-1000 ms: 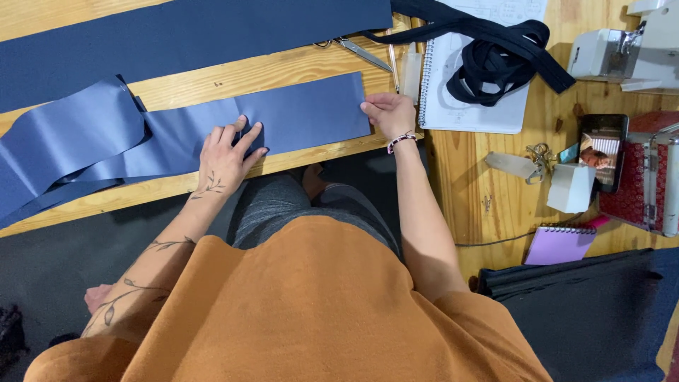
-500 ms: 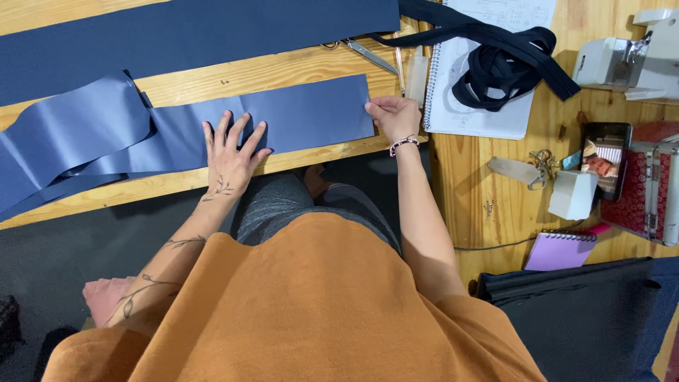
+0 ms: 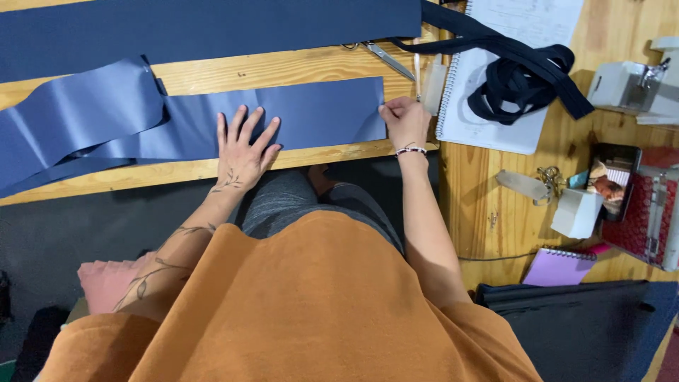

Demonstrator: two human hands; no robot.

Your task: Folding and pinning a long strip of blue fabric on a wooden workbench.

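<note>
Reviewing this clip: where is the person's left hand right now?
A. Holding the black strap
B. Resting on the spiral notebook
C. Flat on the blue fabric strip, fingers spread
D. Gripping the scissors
C: the left hand lies palm down, fingers spread, on the blue fabric strip.

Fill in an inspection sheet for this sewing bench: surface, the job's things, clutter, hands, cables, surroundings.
Surface: pale wooden plank table, partly covered.
Job's things: long blue fabric strip lying flat, its left part looped over itself; a wider dark blue fabric band lies beyond it.
Clutter: metal scissors, white spiral notebook under coiled black webbing, purple notepad, small white box.
Hands: left hand spread flat on the strip; right hand pinching its right end.
Cables: thin dark cord near the notepad.
Surroundings: white sewing machine at the right edge; dark floor below.
</note>
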